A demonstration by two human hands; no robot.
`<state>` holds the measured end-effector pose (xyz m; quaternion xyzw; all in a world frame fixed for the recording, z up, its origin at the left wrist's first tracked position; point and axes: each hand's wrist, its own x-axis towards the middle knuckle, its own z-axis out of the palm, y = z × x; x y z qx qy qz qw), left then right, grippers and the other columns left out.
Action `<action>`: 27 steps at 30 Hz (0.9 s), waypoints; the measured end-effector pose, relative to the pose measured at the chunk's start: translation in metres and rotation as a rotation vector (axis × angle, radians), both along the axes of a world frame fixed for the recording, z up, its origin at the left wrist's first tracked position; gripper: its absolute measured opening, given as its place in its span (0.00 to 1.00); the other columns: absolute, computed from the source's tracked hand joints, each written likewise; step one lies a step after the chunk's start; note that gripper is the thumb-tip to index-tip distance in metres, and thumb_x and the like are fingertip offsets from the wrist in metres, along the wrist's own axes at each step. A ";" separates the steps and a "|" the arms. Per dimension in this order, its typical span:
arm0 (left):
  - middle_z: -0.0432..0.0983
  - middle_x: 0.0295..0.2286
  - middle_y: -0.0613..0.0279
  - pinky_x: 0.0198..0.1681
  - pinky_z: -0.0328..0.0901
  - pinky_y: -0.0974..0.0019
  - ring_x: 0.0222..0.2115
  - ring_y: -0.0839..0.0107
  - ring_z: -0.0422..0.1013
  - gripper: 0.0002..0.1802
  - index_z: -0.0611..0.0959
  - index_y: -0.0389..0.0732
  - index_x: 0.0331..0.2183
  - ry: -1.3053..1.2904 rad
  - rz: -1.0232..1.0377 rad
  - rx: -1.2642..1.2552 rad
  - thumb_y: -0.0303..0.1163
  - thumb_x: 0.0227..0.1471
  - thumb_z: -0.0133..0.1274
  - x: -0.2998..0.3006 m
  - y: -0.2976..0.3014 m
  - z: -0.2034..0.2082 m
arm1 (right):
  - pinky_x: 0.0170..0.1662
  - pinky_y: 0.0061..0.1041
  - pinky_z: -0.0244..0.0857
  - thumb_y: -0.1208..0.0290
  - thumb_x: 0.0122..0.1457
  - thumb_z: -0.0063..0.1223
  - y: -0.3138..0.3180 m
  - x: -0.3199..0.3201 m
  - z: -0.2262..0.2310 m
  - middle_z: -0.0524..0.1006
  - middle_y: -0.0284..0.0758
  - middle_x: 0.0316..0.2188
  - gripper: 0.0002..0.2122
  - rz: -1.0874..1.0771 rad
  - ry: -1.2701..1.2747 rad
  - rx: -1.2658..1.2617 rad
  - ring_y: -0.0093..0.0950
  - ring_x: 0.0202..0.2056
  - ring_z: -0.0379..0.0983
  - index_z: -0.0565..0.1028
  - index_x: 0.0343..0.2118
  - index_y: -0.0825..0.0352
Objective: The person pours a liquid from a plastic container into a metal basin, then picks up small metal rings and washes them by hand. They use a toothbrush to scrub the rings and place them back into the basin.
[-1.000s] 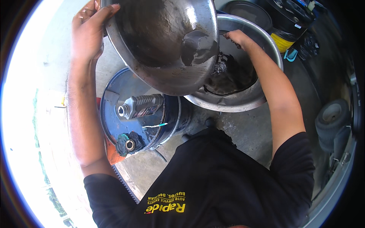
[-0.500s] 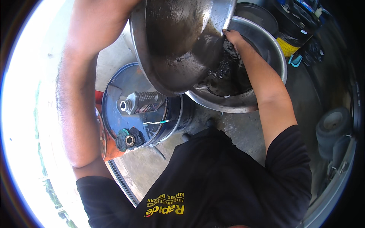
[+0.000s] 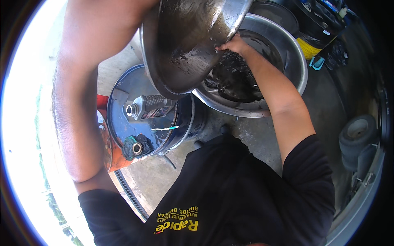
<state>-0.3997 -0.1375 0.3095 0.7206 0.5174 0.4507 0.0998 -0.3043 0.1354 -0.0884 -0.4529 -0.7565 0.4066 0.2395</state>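
A large metal basin [image 3: 180,53], brown and wet with dark residue inside, is held tilted at the top centre. Its lower rim hangs over a second metal basin [image 3: 301,84], where dark oily liquid [image 3: 242,78] lies. My right hand [image 3: 234,44] reaches across the right rim of the tilted basin. Its fingertips look closed against the inner wall; some fingers are hidden. My left hand [image 3: 113,28] comes up along the basin's left side. Only its near part shows, and the fingers are hidden past the top edge or behind the basin.
A blue drum [image 3: 117,92] at left carries a grey plastic bottle [image 3: 141,108] and a dirty ring-shaped part [image 3: 136,148]. An orange container [image 3: 117,158] stands beside it. Black bins [image 3: 269,14] are at the back right, and a wheel [image 3: 357,131] is at far right.
My right hand has slid left and slightly down, its fingertips further inside the tilted basin. The tilted basin has shifted slightly. More dark liquid shows in the lower basin.
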 end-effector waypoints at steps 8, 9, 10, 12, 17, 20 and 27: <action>0.67 0.22 0.73 0.29 0.59 0.75 0.25 0.85 0.63 0.17 0.68 0.43 0.25 0.199 -0.158 0.292 0.19 0.48 0.63 -0.017 0.008 0.000 | 0.62 0.40 0.64 0.63 0.57 0.71 -0.007 0.012 0.060 0.76 0.48 0.57 0.36 -0.133 0.320 -0.368 0.44 0.60 0.70 0.64 0.64 0.70; 0.67 0.22 0.73 0.30 0.59 0.75 0.26 0.85 0.63 0.17 0.68 0.43 0.25 0.204 -0.182 0.312 0.19 0.48 0.63 -0.017 0.010 0.002 | 0.60 0.41 0.65 0.61 0.58 0.70 0.008 0.016 0.058 0.76 0.48 0.57 0.36 -0.168 0.341 -0.348 0.43 0.59 0.71 0.63 0.64 0.71; 0.67 0.23 0.73 0.31 0.59 0.75 0.27 0.85 0.63 0.18 0.68 0.43 0.25 0.210 -0.195 0.328 0.19 0.47 0.63 -0.018 0.009 0.002 | 0.59 0.43 0.66 0.60 0.59 0.70 0.014 0.015 0.060 0.76 0.48 0.57 0.37 -0.192 0.359 -0.332 0.43 0.59 0.71 0.63 0.65 0.71; 0.67 0.23 0.73 0.31 0.58 0.75 0.27 0.85 0.63 0.18 0.68 0.43 0.25 0.213 -0.196 0.313 0.19 0.47 0.64 -0.021 0.006 0.004 | 0.56 0.45 0.66 0.55 0.61 0.68 0.022 0.016 0.062 0.76 0.48 0.57 0.37 -0.240 0.320 -0.304 0.42 0.58 0.71 0.62 0.65 0.70; 0.65 0.22 0.73 0.29 0.56 0.73 0.25 0.83 0.61 0.17 0.68 0.43 0.23 0.345 -0.244 0.296 0.20 0.46 0.63 -0.031 0.002 0.012 | 0.61 0.48 0.62 0.52 0.62 0.65 0.025 0.018 0.053 0.72 0.47 0.62 0.38 -0.231 0.386 -0.285 0.43 0.62 0.67 0.60 0.67 0.69; 0.63 0.20 0.71 0.27 0.53 0.70 0.23 0.80 0.60 0.16 0.68 0.42 0.20 0.386 -0.292 0.200 0.20 0.45 0.61 -0.033 0.002 0.013 | 0.68 0.37 0.54 0.57 0.64 0.66 0.024 0.014 0.031 0.70 0.49 0.64 0.40 -0.115 0.409 -0.281 0.40 0.65 0.64 0.57 0.67 0.78; 0.63 0.18 0.69 0.24 0.53 0.68 0.20 0.78 0.61 0.14 0.68 0.42 0.20 0.294 -0.351 0.277 0.23 0.41 0.60 -0.035 -0.005 0.024 | 0.62 0.36 0.61 0.59 0.65 0.65 0.043 0.005 0.066 0.76 0.47 0.58 0.32 -0.252 0.512 -0.315 0.37 0.59 0.71 0.65 0.63 0.74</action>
